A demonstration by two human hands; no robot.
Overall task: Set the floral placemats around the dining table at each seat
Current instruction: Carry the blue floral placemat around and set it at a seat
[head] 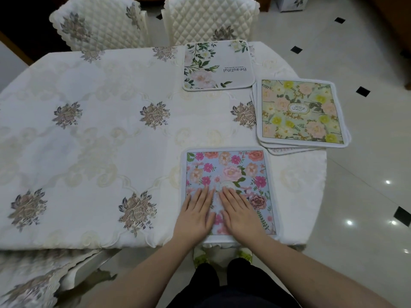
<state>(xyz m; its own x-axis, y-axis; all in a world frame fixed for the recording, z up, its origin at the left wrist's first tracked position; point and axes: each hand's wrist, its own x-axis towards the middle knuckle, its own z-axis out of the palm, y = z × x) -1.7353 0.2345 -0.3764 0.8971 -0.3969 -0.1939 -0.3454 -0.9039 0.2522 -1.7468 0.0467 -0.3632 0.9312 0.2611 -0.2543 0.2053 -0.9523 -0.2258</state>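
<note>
A blue placemat with pink flowers (pixel 233 170) lies flat at the near edge of the table. My left hand (pixel 196 211) and my right hand (pixel 239 210) both press on its near half, palms down, fingers straight and side by side. A white placemat with green leaves and the word "Beautiful" (pixel 216 65) lies at the far edge in front of a chair. A stack of several placemats (pixel 300 112), topped by a green one with yellow and peach flowers, sits at the table's right end and overhangs the edge a little.
The table (pixel 100 141) wears a cream cloth with embroidered flowers. Two quilted cream chairs (pixel 100 25) (pixel 211 18) stand at the far side. Another chair (pixel 33 278) is at the near left. Glossy tiled floor (pixel 355 185) lies to the right.
</note>
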